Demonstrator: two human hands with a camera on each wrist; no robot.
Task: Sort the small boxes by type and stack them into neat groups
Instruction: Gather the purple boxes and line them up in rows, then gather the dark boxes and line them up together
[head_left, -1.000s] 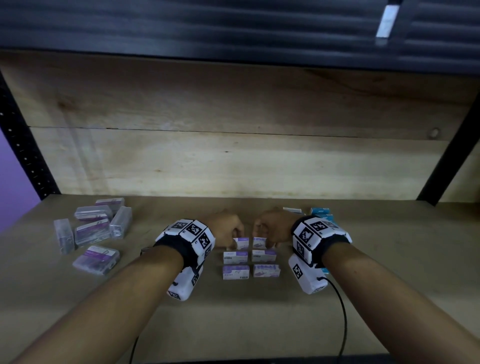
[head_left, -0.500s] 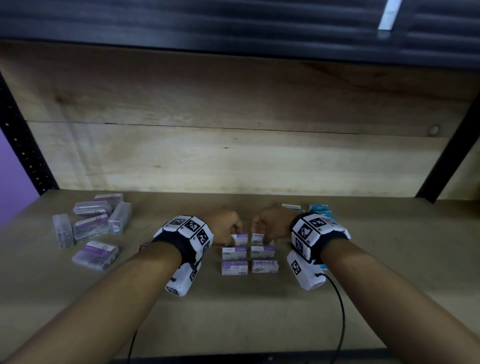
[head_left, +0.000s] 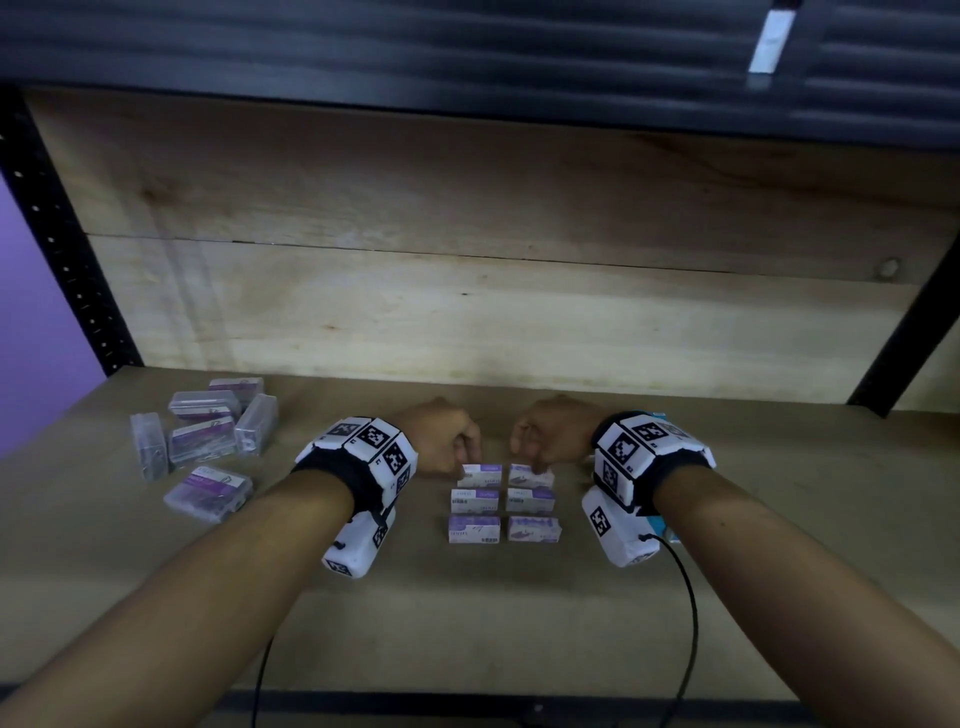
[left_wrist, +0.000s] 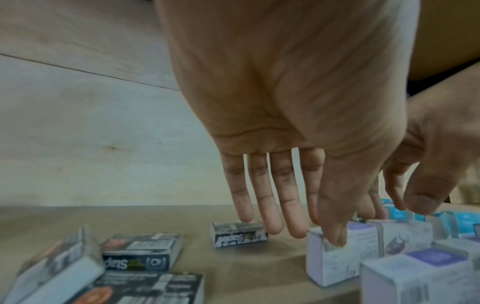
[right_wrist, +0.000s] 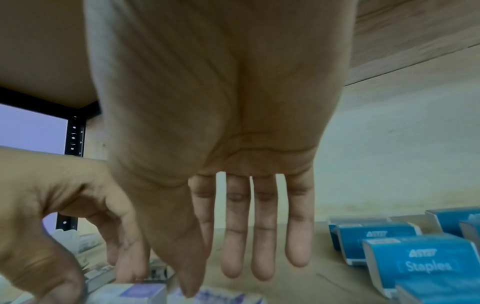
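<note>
Six small purple-and-white boxes stand in a two-by-three block at mid shelf. My left hand (head_left: 467, 457) hangs over the back left box (head_left: 482, 474). Its fingers (left_wrist: 272, 205) point straight down, and the thumb tip touches that box's top (left_wrist: 335, 242). My right hand (head_left: 525, 456) mirrors it over the back right box (head_left: 531, 475), fingers (right_wrist: 259, 246) straight and the thumb tip on a purple box (right_wrist: 207, 296). Neither hand grips anything. The middle pair (head_left: 475, 500) and front pair (head_left: 474, 529) stand untouched.
A loose cluster of staple boxes in clear cases (head_left: 208, 441) lies at the left of the shelf board (head_left: 467, 623). Blue staple boxes (right_wrist: 420, 259) sit to the right, mostly hidden behind my right wrist in the head view. A wooden back wall (head_left: 467, 312) closes the shelf.
Both hands stay at the back pair of purple boxes. Their fingers have drawn back a little, so more of those two boxes shows.
</note>
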